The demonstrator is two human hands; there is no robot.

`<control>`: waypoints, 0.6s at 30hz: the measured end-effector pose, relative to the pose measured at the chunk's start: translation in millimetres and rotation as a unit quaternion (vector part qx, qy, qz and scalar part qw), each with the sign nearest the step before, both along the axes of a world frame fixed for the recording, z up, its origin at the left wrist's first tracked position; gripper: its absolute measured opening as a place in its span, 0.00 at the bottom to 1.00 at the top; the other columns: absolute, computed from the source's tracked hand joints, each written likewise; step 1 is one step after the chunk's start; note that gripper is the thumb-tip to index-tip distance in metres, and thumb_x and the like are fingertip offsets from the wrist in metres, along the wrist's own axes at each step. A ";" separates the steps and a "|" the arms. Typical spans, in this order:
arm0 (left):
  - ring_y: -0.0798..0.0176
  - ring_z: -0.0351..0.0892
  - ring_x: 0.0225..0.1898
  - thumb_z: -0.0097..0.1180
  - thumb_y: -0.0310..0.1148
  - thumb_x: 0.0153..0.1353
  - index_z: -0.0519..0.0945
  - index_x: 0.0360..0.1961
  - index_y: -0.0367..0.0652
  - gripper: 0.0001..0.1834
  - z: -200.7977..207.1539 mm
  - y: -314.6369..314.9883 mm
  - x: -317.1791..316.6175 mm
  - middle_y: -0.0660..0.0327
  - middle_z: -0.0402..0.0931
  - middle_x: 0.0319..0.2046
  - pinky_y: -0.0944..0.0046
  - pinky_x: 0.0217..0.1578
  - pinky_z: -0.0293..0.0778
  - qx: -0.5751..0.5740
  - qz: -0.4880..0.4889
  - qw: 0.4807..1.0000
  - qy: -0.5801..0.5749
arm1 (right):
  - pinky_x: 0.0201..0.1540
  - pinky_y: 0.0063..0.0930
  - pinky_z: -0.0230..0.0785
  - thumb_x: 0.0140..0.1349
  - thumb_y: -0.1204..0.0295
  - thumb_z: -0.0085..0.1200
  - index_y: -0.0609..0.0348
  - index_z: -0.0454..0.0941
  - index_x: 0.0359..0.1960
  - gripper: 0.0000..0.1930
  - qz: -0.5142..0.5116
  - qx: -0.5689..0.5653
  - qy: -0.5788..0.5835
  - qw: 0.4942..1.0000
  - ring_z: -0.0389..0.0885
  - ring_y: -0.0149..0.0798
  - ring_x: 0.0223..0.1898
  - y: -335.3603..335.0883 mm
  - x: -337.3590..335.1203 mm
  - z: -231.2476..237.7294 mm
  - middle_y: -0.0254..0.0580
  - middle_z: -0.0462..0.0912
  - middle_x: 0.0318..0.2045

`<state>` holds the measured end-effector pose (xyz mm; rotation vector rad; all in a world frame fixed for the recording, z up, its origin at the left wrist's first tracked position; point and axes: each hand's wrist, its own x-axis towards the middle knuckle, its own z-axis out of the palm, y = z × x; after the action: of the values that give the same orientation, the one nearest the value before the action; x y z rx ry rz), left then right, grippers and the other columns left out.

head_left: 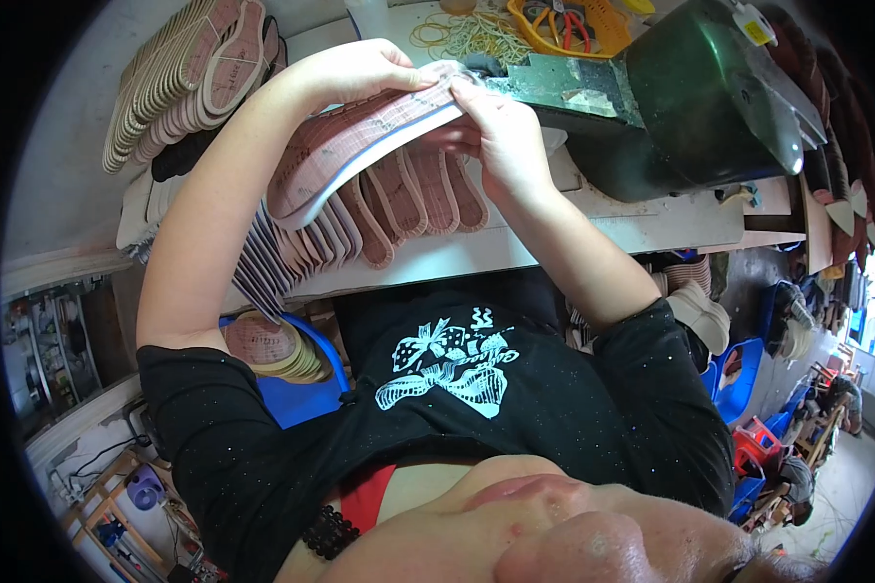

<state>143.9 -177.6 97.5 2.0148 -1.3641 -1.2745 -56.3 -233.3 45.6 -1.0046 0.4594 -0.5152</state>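
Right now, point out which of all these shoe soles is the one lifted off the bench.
The pink sole with the blue-grey edge, held by the left hand and right hand at the dark green machine. The others lie fanned on the bench or stacked behind.

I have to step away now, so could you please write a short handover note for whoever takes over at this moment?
Left hand: grips the far end of a pinkish shoe insole, thumb on top.
Right hand: pinches the same insole at the end that meets the dark green machine.
Things: a fanned row of like insoles lies on the workbench under the hands; another stack of insoles lies at the far left; more sit in a blue bin below.
Done: cannot tell which insoles are finished.
Left: the held insole is at the machine, not yet set down.
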 end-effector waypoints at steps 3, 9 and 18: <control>0.73 0.71 0.20 0.59 0.52 0.60 0.85 0.29 0.41 0.22 2.2 5.5 -8.2 0.64 0.77 0.19 0.68 0.23 0.65 0.009 0.045 0.999 0.008 | 0.37 0.20 0.74 0.65 0.61 0.56 0.63 0.80 0.42 0.16 0.018 0.004 0.008 1.000 0.84 0.29 0.33 -1.1 -1.0 -3.9 0.39 0.86 0.33; 0.73 0.73 0.14 0.55 0.56 0.63 0.81 0.27 0.41 0.25 4.9 17.8 -32.6 0.64 0.75 0.16 0.73 0.14 0.67 0.048 0.128 0.986 0.096 | 0.39 0.25 0.76 0.62 0.66 0.59 0.68 0.80 0.37 0.14 0.018 0.036 -0.009 0.999 0.84 0.32 0.32 -2.4 -10.6 -3.2 0.43 0.84 0.33; 0.65 0.76 0.12 0.48 0.56 0.67 0.81 0.26 0.35 0.31 6.9 4.8 -33.0 0.55 0.78 0.15 0.66 0.17 0.75 0.054 0.159 0.984 0.051 | 0.45 0.23 0.71 0.60 0.66 0.62 0.63 0.83 0.40 0.13 0.178 -0.032 0.020 0.983 0.80 0.27 0.37 32.2 -72.9 7.0 0.35 0.85 0.35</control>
<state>111.0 -172.8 104.3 2.1040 -0.8983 -1.3054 -129.2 -201.0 52.7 -1.1320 0.2893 -0.1900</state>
